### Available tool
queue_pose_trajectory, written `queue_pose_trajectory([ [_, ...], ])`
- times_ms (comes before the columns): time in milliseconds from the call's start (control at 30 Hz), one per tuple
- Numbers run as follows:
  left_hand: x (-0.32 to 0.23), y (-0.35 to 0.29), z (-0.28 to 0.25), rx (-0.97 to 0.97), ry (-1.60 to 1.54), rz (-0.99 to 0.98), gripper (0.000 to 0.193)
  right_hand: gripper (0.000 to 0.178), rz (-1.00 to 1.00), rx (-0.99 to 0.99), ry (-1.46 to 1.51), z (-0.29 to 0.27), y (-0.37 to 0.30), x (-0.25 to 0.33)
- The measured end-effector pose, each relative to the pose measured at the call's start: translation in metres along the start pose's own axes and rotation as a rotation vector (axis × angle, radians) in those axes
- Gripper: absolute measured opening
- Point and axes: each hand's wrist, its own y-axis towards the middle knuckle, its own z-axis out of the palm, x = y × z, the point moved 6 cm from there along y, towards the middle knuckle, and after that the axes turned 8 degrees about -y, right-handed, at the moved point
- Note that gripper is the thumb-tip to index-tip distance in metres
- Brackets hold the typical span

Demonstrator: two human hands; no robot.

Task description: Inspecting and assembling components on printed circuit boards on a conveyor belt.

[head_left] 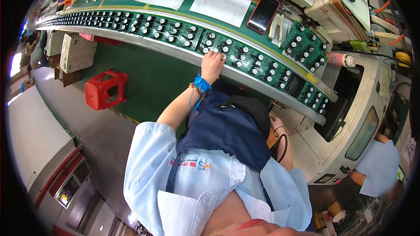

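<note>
A long row of green circuit boards (pixel 240 57) with white-topped round capacitors and black parts runs along the metal rail in front of me. At the row's near edge is my left hand (pixel 213 64), its fingers bent and pressed together over a board's edge. The left wrist carries a blue band (pixel 201 83) and a beaded bracelet. My right hand (pixel 276 124) hangs low beside my body, next to the cream machine. Its fingers are mostly hidden behind dark cloth, so what it holds does not show. A black cord (pixel 283 147) loops by the right wrist.
Behind the row lie a printed sheet (pixel 221 5), a phone in a red case (pixel 263 13) and more circuit boards (pixel 304 46). A pink bottle (pixel 341 59) lies near the cream machine (pixel 323 148). A red stool (pixel 105 89) stands left; another person's sleeve (pixel 379 168) shows right.
</note>
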Motion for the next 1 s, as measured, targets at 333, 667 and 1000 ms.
queue_pose_trajectory([
  [333,-0.012,-0.002,-0.02,0.012,0.087,0.141,0.022,0.021,-0.428,-0.369,-0.044,-0.116,-0.041,0.224],
  [667,-0.017,-0.023,-0.003,0.221,0.096,0.186,0.026,0.013,-0.592,-0.257,-0.277,-0.062,0.021,0.299],
  [1000,-0.019,-0.001,0.001,0.14,0.174,0.281,0.024,0.011,-0.511,-0.182,-0.409,-0.062,0.025,0.306],
])
